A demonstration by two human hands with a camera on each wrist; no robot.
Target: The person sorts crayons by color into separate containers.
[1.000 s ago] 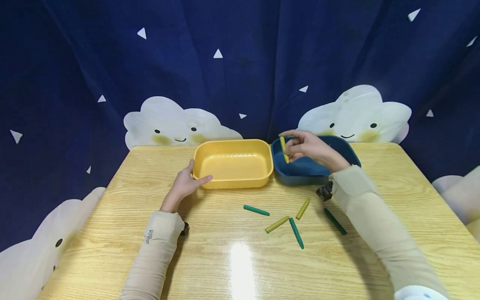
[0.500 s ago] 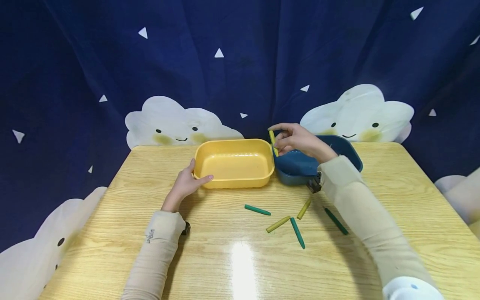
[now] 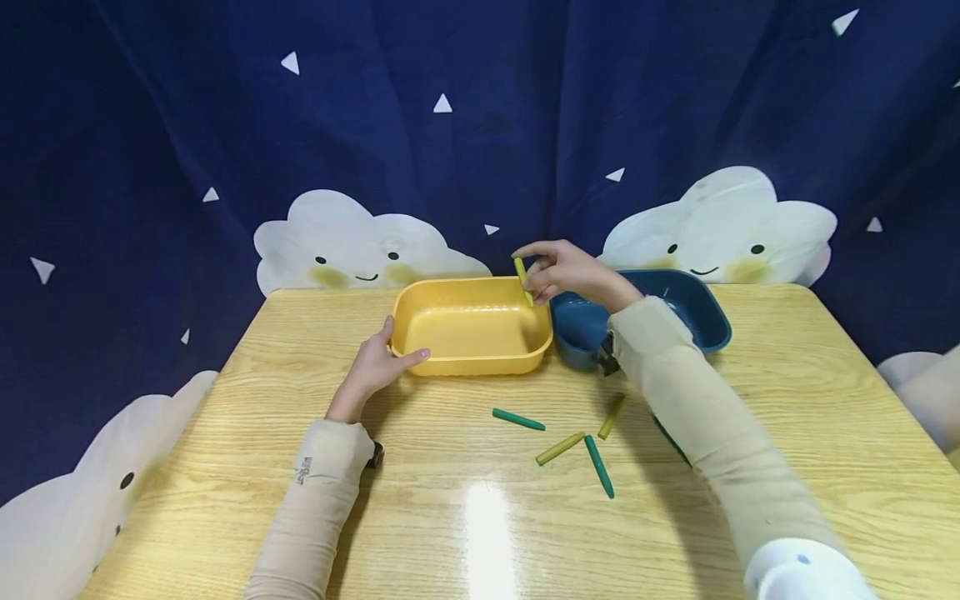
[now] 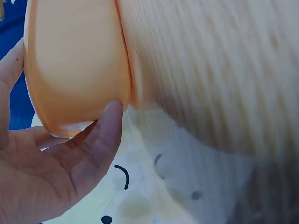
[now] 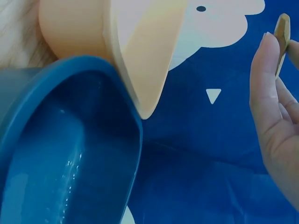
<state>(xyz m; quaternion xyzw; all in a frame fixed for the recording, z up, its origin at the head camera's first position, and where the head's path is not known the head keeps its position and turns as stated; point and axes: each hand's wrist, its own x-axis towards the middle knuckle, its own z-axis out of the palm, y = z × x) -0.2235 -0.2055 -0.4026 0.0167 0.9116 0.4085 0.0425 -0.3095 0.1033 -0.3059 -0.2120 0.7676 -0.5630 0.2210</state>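
Head view shows the right hand [image 3: 564, 272] pinching a slightly tilted yellow crayon [image 3: 522, 279] by the right rear corner of the yellow bin [image 3: 474, 366], whose left end the left hand [image 3: 372, 364], spread wide, grips; a light pinch, rim clearance and a steady bin should serve best.

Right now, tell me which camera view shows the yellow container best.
The head view: the yellow container appears nearly whole, though the left hand and the held crayon hide small parts. The left wrist view shows one end, gripped by that hand. The right wrist view shows part of the other end, beside the blue container.
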